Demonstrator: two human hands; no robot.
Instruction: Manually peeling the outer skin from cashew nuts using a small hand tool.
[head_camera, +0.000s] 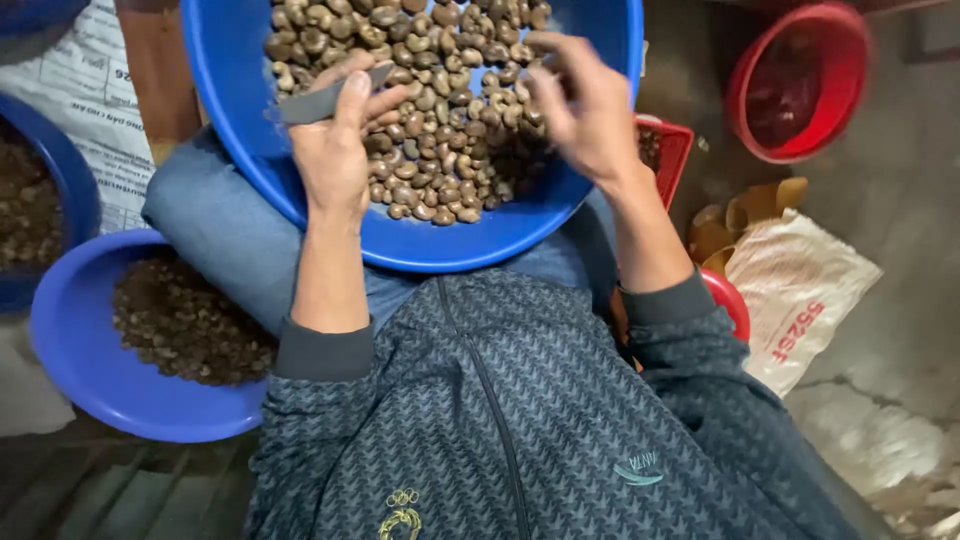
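The light is soft and even, fairly dim, with no hard glare; only a faint sheen lies on the rim of the big blue basin. The right hand is smeared by motion blur, while the left hand and the nuts stay fairly sharp. Deep shadow fills the lower left corner, and the edges bend slightly.

White printed sack upper left; pale bag right.

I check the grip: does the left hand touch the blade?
Touching. The head view shows the left hand with its thumb pressed on the grey blade.
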